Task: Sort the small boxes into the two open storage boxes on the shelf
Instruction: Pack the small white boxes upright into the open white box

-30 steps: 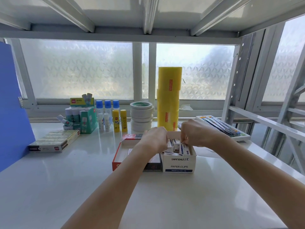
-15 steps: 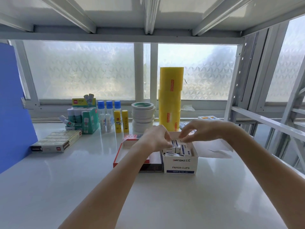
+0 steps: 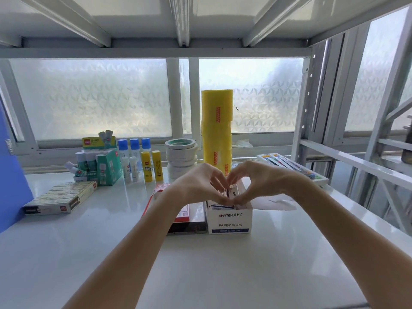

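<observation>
A white open storage box [image 3: 229, 220] marked PAPER CLIPS stands mid-shelf, with small white-and-blue boxes [image 3: 220, 205] packed upright inside. Touching its left side lies a flat red open storage box [image 3: 149, 202], mostly hidden by my left forearm. My left hand [image 3: 196, 186] and my right hand [image 3: 258, 181] meet over the white box, fingers curled. The fingertips and thumbs of both pinch one small box at the top of the row. My hands hide the rear of the white box.
Behind stand a tall yellow tape stack [image 3: 217, 130], white tape rolls [image 3: 181, 158], glue sticks [image 3: 151, 167] and a green glue carton [image 3: 106, 163]. A flat staple carton [image 3: 62, 197] and a blue folder [image 3: 11, 179] lie left. A pen tray [image 3: 292, 168] lies right.
My right hand has come down from open above the white box and closed beside my left. Both hands now meet low on the small boxes, nearer the box's front.
</observation>
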`<state>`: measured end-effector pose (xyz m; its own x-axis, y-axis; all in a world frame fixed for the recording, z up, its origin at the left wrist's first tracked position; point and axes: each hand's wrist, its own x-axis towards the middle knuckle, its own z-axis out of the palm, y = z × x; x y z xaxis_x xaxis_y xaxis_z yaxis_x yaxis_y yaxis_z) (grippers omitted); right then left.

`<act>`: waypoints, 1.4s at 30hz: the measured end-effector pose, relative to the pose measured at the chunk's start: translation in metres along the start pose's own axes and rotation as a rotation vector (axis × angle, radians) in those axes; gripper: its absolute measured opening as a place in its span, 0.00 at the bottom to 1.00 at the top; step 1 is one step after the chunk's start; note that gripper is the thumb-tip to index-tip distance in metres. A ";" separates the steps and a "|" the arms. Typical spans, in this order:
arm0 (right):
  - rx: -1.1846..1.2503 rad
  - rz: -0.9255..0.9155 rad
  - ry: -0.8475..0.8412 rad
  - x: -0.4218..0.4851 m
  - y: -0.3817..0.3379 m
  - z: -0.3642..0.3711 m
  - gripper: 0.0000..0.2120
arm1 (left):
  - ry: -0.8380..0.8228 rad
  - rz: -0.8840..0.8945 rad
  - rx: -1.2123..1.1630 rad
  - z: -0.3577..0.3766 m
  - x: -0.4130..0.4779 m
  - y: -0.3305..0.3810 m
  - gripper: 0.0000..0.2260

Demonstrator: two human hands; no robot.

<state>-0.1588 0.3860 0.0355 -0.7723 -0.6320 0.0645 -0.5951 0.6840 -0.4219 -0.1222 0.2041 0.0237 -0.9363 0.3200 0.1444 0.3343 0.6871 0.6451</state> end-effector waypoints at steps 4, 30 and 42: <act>0.131 -0.060 0.093 0.003 0.001 0.005 0.27 | 0.063 -0.021 -0.004 0.003 -0.002 -0.004 0.28; 0.140 -0.031 -0.106 0.005 -0.011 0.009 0.11 | 0.257 -0.148 0.386 0.012 0.009 -0.022 0.19; 0.300 0.048 0.315 0.021 0.017 0.013 0.13 | 0.236 -0.113 0.377 0.011 0.007 -0.022 0.26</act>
<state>-0.1821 0.3794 0.0181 -0.8555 -0.4283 0.2911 -0.5015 0.5448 -0.6721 -0.1351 0.1985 0.0020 -0.9534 0.1025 0.2837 0.2036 0.9126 0.3546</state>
